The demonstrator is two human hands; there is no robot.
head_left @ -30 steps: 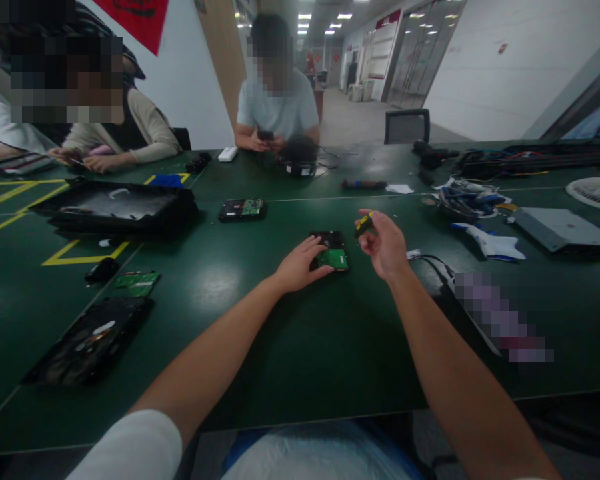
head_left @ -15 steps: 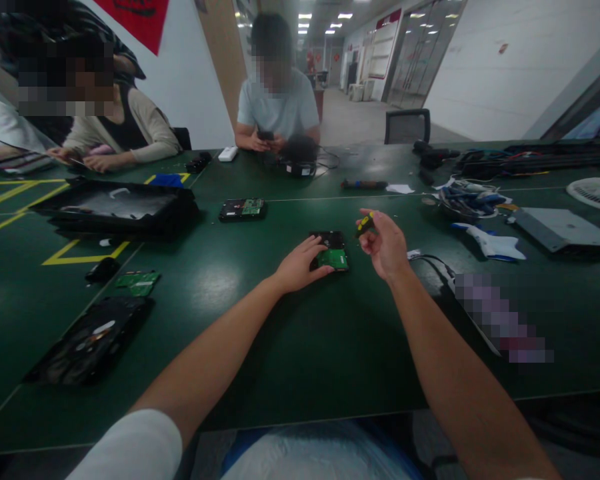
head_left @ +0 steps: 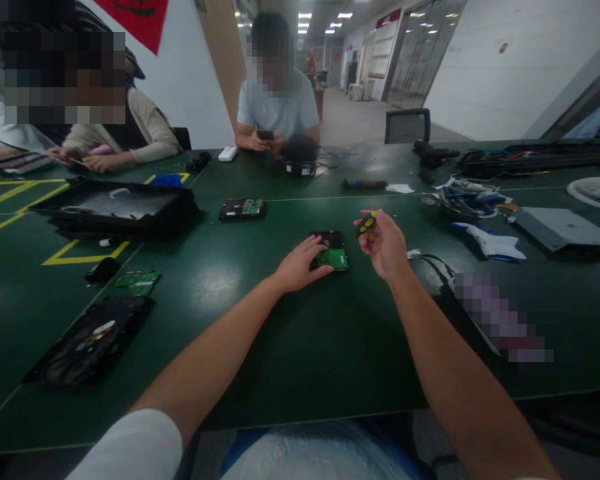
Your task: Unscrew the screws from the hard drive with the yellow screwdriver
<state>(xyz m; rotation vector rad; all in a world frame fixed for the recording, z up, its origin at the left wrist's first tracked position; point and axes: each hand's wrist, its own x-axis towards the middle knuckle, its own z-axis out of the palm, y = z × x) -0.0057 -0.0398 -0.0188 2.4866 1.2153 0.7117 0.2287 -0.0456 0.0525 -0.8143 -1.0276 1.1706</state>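
Observation:
A hard drive (head_left: 336,259) with a green circuit board lies flat on the green table in front of me. My left hand (head_left: 304,263) holds it from the left, the fingers over its top and the thumb along the near edge. Just right of the drive, my right hand (head_left: 386,245) is raised and closed around a short yellow-and-black screwdriver (head_left: 367,223). The screwdriver's tip is too small to make out. Farther back and to the left rests a second hard drive (head_left: 243,209), its board facing up.
At left are a black tray (head_left: 123,207), a loose green circuit board (head_left: 137,283) and a black casing (head_left: 93,340). On the right sit a metal box (head_left: 565,230), blue-white gloves (head_left: 490,241) and a cabled device (head_left: 495,313). Across the table a person (head_left: 279,110) holds a phone.
The screwdriver has turned slightly in my right hand's fingers. My left hand and the hard drive stay where they were.

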